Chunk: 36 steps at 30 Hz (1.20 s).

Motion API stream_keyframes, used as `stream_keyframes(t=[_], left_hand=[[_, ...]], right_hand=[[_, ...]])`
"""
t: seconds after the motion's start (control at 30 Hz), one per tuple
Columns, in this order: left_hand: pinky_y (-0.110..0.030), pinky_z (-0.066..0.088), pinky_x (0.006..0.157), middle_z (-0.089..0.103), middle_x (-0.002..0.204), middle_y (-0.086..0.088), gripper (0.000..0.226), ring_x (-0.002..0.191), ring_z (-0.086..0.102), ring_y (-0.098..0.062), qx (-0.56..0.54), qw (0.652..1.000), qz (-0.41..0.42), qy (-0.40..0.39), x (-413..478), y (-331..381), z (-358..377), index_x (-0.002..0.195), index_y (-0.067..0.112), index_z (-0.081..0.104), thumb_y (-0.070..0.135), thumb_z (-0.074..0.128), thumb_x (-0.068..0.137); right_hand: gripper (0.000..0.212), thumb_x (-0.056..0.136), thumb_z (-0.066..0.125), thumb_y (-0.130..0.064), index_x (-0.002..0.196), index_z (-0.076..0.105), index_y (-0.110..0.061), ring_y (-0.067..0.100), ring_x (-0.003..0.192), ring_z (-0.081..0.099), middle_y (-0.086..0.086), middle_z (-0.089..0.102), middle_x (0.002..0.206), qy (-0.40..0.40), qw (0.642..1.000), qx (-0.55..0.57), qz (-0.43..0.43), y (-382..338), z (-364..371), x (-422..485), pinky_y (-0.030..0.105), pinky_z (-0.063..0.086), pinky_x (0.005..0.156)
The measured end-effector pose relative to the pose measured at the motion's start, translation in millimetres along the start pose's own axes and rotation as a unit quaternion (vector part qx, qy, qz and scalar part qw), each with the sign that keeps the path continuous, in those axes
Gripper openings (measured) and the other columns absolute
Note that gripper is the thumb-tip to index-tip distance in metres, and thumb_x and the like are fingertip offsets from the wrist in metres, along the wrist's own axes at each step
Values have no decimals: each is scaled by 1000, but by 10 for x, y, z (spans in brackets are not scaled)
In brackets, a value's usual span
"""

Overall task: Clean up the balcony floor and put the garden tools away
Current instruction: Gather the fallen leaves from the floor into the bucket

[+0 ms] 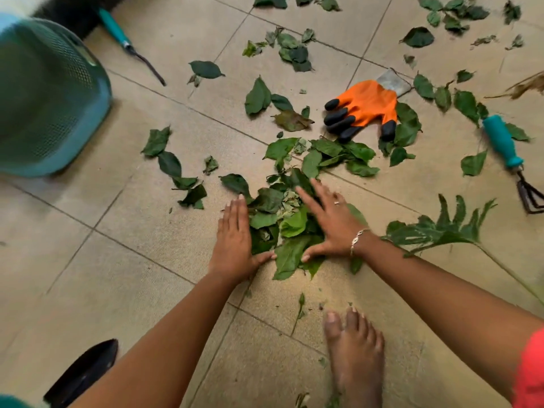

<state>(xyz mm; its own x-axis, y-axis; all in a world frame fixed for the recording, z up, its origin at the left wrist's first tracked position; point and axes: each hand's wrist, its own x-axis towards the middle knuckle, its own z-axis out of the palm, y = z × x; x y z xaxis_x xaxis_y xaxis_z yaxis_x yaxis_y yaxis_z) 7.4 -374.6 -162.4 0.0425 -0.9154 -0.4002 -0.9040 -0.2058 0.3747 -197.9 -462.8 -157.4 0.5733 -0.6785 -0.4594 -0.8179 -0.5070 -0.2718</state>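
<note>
A pile of green leaves (282,222) lies on the beige tiled floor (147,260) in the middle of the view. My left hand (235,234) lies flat on the floor against the pile's left side, fingers straight. My right hand (326,219) rests flat on the pile's right side, fingers spread over the leaves. An orange glove with black fingertips (362,108) lies beyond the pile. A teal-handled hand rake (506,148) lies at the right. Another teal-handled tool (129,44) lies at the upper left. A black trowel blade (85,372) shows at the lower left.
A teal mesh basket (50,95) stands at the left. Loose leaves (291,51) are scattered over the far tiles. A large lobed leaf on a stem (441,228) lies by my right forearm. My bare foot (356,357) stands on the near tiles.
</note>
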Motion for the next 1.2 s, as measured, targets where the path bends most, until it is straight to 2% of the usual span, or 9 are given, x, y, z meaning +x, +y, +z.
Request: stream_keyframes(t=[0.17,0.27,0.37,0.53,0.63,0.73,0.83,1.03,1.2], left_hand=[[-37,14,119,7,159,-7,99,145,13,-23,-118,991,27,57,-1,199,82,150,11,-7,28,65,86],[-36,27,114,31,152,-9,85,138,32,-24,-154,983,7,97,17,195,47,151,10,7,16,63,86],[-38,41,102,52,134,-7,82,120,50,-24,-193,975,-6,108,38,173,20,151,17,11,10,61,86],[-27,45,93,56,124,-2,78,111,56,-16,-326,937,-45,121,10,274,-56,150,25,15,2,57,88],[-22,47,88,54,118,4,64,108,53,-12,-506,854,-67,103,-11,421,-130,144,25,29,4,53,89],[-31,54,74,65,100,-2,41,93,63,-15,-737,664,-108,70,10,593,-191,120,16,53,35,56,84],[-21,52,67,71,78,4,43,81,68,-7,-818,546,-152,96,74,743,-232,99,13,62,52,48,89],[-28,53,73,69,78,-8,33,75,69,-16,-802,539,-229,118,140,717,-321,80,7,65,35,53,94],[-34,55,73,67,90,-15,29,81,67,-26,-801,495,-317,117,107,657,-289,96,2,63,29,54,94]], right_hand=[[117,71,60,-67,129,-37,-38,34,143,1,9,-26,152,28,992,-87,-85,-449,123,164,55,2,113],[89,79,68,-36,148,12,-32,40,127,37,17,26,149,101,989,-73,-75,-476,76,221,52,34,100],[46,67,75,-6,111,64,-13,44,89,57,24,55,119,163,982,3,-101,-406,54,301,46,54,65],[26,66,53,15,85,68,3,35,92,57,18,61,99,201,965,168,-29,-420,-94,462,34,45,74],[23,64,44,4,74,65,5,25,76,56,16,62,80,244,930,273,-26,-542,-181,439,32,43,68],[19,63,43,0,69,61,1,5,62,47,-5,56,68,279,901,325,-62,-732,-199,348,25,35,60],[18,68,45,0,81,54,-8,-2,56,43,-18,46,66,294,887,351,-64,-883,-188,285,17,31,53],[38,74,37,-23,92,59,2,22,78,41,14,54,82,332,918,199,-91,-986,-139,218,28,33,65],[47,72,43,-41,104,55,-10,25,106,40,5,43,109,302,936,72,-167,-806,-87,161,43,36,86]])
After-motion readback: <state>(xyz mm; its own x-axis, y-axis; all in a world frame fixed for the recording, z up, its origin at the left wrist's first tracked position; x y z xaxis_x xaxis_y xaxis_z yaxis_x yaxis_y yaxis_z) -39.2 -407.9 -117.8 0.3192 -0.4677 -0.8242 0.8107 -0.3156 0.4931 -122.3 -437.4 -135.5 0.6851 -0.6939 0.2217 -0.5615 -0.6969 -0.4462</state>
